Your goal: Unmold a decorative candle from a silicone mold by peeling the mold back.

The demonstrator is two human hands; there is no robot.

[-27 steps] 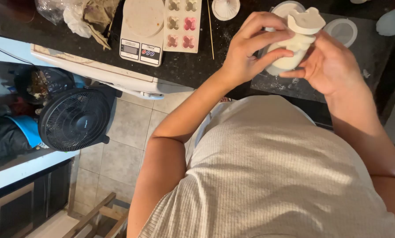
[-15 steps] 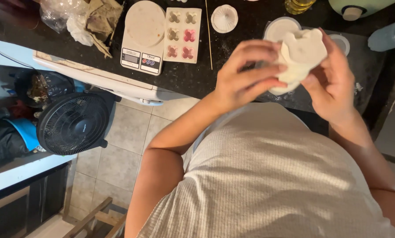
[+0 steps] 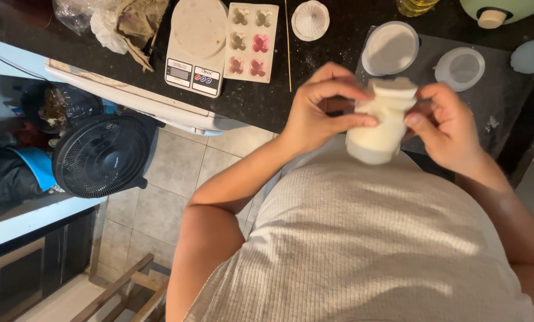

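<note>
Both hands grip a soft, off-white, rounded mould [image 3: 379, 122] just in front of the speckled black counter [image 3: 267, 101], left hand [image 3: 323, 113] pinching its rim from one side, right hand [image 3: 449, 122] clasping the other, near a flat white kitchen scale [image 3: 196, 45].

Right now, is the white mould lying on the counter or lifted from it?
Lifted. Both hands, left hand and right hand, hold the white mould in the air, nearer the body than the dark counter.

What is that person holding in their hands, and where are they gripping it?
A white mould-like block, held in both hands above the counter: the left hand grips its upper left side, and the right hand pinches its upper right edge.
</note>
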